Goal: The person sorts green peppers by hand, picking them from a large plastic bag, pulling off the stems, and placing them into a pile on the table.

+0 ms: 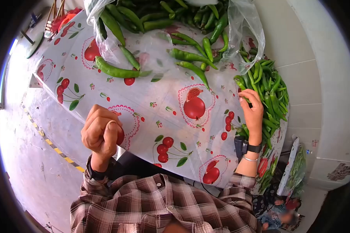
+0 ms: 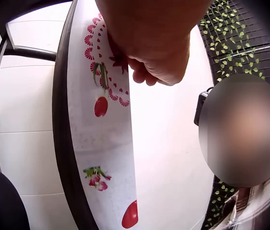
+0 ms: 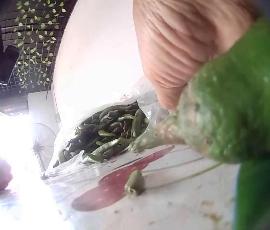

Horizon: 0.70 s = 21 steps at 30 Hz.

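My left hand (image 1: 101, 130) is curled into a fist above the table's front left edge, thumb over the fingers. Nothing shows sticking out of that fist, in the head view or the left wrist view. My right hand (image 1: 252, 112) is at the near side of a heap of green chili peppers (image 1: 274, 97), fingers bent, fingertips at a pepper on the heap's edge. I cannot tell whether it grips one. In the right wrist view, a large green pepper (image 3: 230, 105) with a brownish stem end fills the foreground below the palm (image 3: 187, 43).
A clear plastic bag (image 1: 247, 35) spills long green peppers (image 1: 190, 56) across the back of the table. The fruit-printed tablecloth (image 1: 144, 120) covers the top. One short stem piece (image 3: 135, 183) lies on it. Another bag of greens (image 1: 299, 171) and a person (image 1: 276, 217) are at the lower right.
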{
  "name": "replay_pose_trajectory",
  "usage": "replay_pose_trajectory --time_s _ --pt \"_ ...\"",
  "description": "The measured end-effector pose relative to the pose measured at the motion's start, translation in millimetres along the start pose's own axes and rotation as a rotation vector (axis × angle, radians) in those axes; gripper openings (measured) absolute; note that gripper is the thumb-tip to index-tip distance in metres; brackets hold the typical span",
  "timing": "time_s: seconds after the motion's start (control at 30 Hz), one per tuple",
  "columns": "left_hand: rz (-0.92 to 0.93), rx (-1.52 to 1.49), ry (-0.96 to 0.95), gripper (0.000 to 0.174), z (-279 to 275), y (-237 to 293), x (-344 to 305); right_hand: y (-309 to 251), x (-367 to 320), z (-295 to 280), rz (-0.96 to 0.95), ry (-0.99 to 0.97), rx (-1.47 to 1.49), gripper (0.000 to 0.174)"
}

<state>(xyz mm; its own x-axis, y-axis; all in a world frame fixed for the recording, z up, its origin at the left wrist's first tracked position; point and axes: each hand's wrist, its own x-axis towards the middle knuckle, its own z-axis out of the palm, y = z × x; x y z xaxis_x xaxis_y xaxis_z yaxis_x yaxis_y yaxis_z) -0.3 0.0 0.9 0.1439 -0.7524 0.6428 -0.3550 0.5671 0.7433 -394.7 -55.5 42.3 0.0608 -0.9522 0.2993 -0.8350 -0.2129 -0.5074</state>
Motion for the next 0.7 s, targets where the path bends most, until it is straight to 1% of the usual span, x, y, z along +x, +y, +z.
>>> replay_pose_trajectory --time_s 0.37,0.43,0.7 --pt "0.027 -0.016 0.008 0.021 2.8 -3.0 -0.2 -1.3 1.9 -2.7 -0.007 0.0 -0.022 0.013" --pt "0.047 -0.031 0.013 0.009 2.1 -5.0 -0.4 -1.3 1.6 -2.0 -0.009 0.003 -0.012 0.013" --pt "0.031 -0.03 0.004 0.009 -0.7 -4.7 -1.0 -3.5 1.0 -0.8 0.002 -0.005 -0.007 0.013"
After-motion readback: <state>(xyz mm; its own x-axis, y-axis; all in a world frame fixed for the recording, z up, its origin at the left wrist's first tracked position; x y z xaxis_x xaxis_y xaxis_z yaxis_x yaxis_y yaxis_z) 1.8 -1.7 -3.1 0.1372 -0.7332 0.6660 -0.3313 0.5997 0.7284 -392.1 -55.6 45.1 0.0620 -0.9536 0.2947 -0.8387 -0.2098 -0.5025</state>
